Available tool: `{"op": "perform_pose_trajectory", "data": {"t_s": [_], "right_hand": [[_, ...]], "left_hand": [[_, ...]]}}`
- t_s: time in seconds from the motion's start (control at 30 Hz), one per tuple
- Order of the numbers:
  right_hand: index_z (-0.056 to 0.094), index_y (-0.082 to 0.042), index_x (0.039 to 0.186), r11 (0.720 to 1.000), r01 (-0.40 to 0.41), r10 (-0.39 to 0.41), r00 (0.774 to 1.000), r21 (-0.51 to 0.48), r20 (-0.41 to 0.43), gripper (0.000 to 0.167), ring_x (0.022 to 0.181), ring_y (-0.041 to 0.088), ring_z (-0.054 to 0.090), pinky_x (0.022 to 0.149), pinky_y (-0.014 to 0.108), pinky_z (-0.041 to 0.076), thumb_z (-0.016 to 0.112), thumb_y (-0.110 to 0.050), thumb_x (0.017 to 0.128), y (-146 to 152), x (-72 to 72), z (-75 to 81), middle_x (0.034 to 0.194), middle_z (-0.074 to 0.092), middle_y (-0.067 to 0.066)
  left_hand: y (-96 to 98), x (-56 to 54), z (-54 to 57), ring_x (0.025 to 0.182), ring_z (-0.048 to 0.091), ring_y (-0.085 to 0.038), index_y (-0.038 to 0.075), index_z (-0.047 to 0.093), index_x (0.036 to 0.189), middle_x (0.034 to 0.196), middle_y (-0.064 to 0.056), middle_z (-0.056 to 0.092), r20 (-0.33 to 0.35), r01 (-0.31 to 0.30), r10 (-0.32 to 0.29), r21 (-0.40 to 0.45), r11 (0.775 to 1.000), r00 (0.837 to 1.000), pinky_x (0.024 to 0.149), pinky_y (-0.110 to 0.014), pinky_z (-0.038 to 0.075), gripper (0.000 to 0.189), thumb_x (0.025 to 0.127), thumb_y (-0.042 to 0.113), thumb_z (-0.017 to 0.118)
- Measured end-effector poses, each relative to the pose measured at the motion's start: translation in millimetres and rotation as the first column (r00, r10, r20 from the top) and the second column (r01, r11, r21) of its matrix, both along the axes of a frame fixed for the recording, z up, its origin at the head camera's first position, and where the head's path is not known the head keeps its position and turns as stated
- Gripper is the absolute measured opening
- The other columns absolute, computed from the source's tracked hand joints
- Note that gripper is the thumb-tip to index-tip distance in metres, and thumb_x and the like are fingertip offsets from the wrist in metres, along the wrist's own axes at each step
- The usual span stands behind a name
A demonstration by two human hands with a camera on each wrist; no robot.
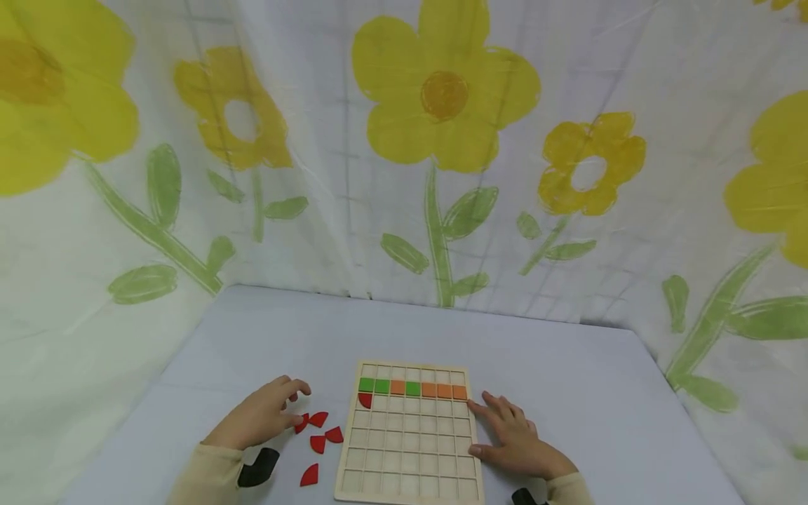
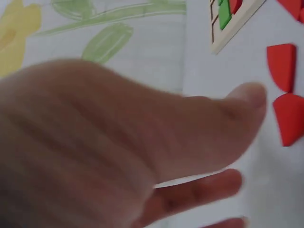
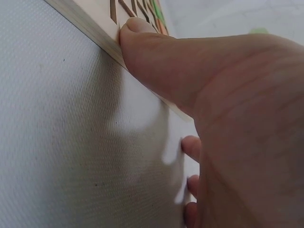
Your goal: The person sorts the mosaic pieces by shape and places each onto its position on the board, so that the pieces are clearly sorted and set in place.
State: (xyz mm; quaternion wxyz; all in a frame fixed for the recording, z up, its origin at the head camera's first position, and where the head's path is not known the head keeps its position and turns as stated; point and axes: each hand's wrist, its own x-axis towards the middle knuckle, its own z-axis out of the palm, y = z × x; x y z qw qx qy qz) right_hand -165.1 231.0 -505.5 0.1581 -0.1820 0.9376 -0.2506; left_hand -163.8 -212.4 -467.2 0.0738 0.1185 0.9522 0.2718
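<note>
A wooden grid board point(image 1: 409, 443) lies on the table in the head view. One of its upper rows holds green squares point(image 1: 381, 386) and orange squares point(image 1: 445, 391). Just under the leftmost green square sits a red quarter-circle piece point(image 1: 365, 400). More loose red quarter-circle pieces point(image 1: 318, 443) lie left of the board. My left hand point(image 1: 261, 414) hovers over them with nothing in its loosely bent fingers; its thumb point(image 2: 247, 102) is beside two red pieces point(image 2: 283, 66). At the board's right edge, my right hand point(image 1: 511, 438) rests with fingers spread, thumb point(image 3: 142, 40) on the wooden rim.
A pale tabletop point(image 1: 555, 365) spreads around the board. Behind it hangs a white curtain point(image 1: 328, 175) printed with yellow flowers. Both forearms wear cream sleeves point(image 1: 208, 473), with a black strap point(image 1: 259, 468) at the left wrist.
</note>
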Motion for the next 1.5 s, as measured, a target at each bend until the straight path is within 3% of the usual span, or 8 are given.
{"op": "perform_pose_trajectory", "data": {"t_s": [0.1,0.2,0.37,0.8,1.1,1.3,1.37,1.5], "right_hand": [[0.032,-0.025,0.150,1.000,0.008,-0.008,1.000,-0.013,0.012,0.075,0.140,0.048,0.010,0.095,0.074,0.019,0.060,-0.056,0.087,2.5,2.2,0.8,0.158,0.017,0.013],[0.032,-0.024,0.150,0.999,0.012,-0.011,1.000,-0.036,0.027,0.074,0.140,0.049,0.009,0.094,0.074,0.018,0.060,-0.055,0.088,2.2,3.7,0.5,0.158,0.016,0.014],[0.032,-0.023,0.150,0.999,0.009,-0.008,1.000,-0.050,0.029,0.074,0.140,0.049,0.009,0.095,0.075,0.017,0.060,-0.054,0.088,-0.6,4.4,-1.3,0.158,0.016,0.015],[0.031,-0.025,0.150,0.999,0.017,-0.016,0.999,-0.051,0.031,0.074,0.140,0.049,0.009,0.096,0.075,0.017,0.058,-0.056,0.089,-0.6,6.5,-4.1,0.158,0.016,0.014],[0.030,-0.026,0.150,1.000,-0.004,0.004,1.000,-0.021,0.005,0.073,0.140,0.049,0.011,0.097,0.074,0.019,0.057,-0.056,0.089,-1.4,3.6,2.7,0.158,0.016,0.014],[0.033,-0.025,0.149,1.000,-0.001,0.001,1.000,-0.013,0.003,0.073,0.139,0.051,0.013,0.096,0.075,0.020,0.059,-0.055,0.088,-0.8,1.1,6.1,0.157,0.019,0.016],[0.034,-0.026,0.149,1.000,0.007,-0.007,1.000,-0.021,0.014,0.073,0.139,0.050,0.012,0.096,0.075,0.019,0.059,-0.056,0.087,-0.5,1.0,5.5,0.157,0.018,0.015],[0.032,-0.027,0.149,0.999,-0.004,0.005,1.000,-0.041,0.025,0.073,0.139,0.050,0.012,0.095,0.076,0.018,0.058,-0.057,0.088,-1.5,0.4,1.6,0.158,0.017,0.014]], "left_hand": [[1.7,1.7,-9.9,0.088,0.055,-0.017,0.013,0.063,0.107,0.098,0.001,0.059,-0.005,-0.010,0.010,0.010,1.000,1.000,0.073,-0.035,0.051,0.035,0.076,0.003,0.077],[4.1,3.9,-21.2,0.083,0.053,-0.015,0.014,0.064,0.101,0.092,0.002,0.057,-0.031,-0.060,0.058,-0.044,0.997,0.998,0.075,-0.036,0.052,0.033,0.073,0.011,0.081],[5.9,7.8,-33.5,0.073,0.046,-0.012,0.015,0.061,0.088,0.079,0.003,0.049,-0.070,-0.102,0.095,-0.111,0.989,0.993,0.068,-0.031,0.049,0.031,0.070,0.020,0.085],[2.9,5.2,-33.3,0.070,0.046,-0.010,0.012,0.064,0.088,0.081,0.003,0.052,-0.167,-0.110,0.087,-0.133,0.985,0.982,0.062,-0.026,0.047,0.022,0.074,0.013,0.081],[-2.1,5.3,-45.7,0.068,0.045,-0.009,0.012,0.061,0.086,0.078,0.004,0.049,-0.228,-0.098,0.065,-0.137,0.986,0.971,0.061,-0.023,0.047,0.020,0.077,0.009,0.078],[7.9,-3.4,-40.0,0.072,0.046,-0.008,0.014,0.061,0.088,0.081,0.006,0.052,-0.390,-0.060,0.020,-0.091,0.994,0.920,0.065,-0.025,0.048,0.024,0.074,0.008,0.080],[16.4,-8.2,-32.4,0.073,0.047,-0.007,0.015,0.062,0.090,0.083,0.007,0.054,-0.386,-0.037,0.010,-0.062,0.997,0.922,0.065,-0.024,0.049,0.022,0.077,0.009,0.079],[36.0,-16.5,-14.6,0.073,0.049,-0.003,0.016,0.062,0.094,0.087,0.010,0.056,-0.313,0.010,-0.012,-0.007,1.000,0.950,0.067,-0.023,0.049,0.019,0.082,0.007,0.074]]}}
